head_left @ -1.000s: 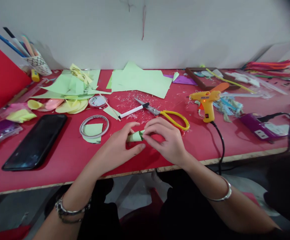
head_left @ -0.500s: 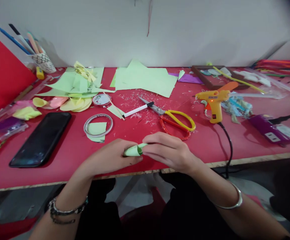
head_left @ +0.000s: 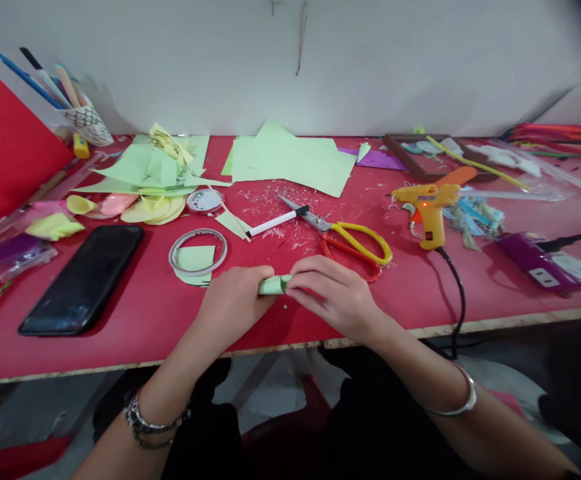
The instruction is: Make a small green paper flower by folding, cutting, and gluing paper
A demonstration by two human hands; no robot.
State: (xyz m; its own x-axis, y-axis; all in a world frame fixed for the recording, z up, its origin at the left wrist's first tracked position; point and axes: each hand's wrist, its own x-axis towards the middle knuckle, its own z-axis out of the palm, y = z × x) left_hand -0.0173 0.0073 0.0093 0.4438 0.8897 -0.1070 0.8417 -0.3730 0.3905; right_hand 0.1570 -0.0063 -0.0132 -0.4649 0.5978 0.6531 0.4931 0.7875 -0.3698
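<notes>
A small rolled piece of light green paper [head_left: 271, 285] is held between my two hands, just above the front of the red table [head_left: 170, 347]. My left hand [head_left: 235, 300] is closed round its left end. The fingertips of my right hand [head_left: 337, 293] pinch its right edge, where the roll looks hollow and dark inside. Beyond my right hand lie scissors [head_left: 363, 240] with one yellow and one red handle. A white marker with black ends [head_left: 277, 221] rests against the blades. Left of my hands, a tape roll [head_left: 197, 252] lies over a green paper scrap [head_left: 201, 259].
A black phone [head_left: 83, 280] lies at the left. An orange glue gun [head_left: 429, 207], its light lit, stands at the right with a cable over the table edge. Green paper sheets [head_left: 295, 160] and a pen cup [head_left: 87, 123] are at the back. A purple socket box [head_left: 535, 260] sits far right.
Both hands have moved slightly up and away from the table's front edge with the green paper roll. My left hand has shifted right, nearer my right hand.
</notes>
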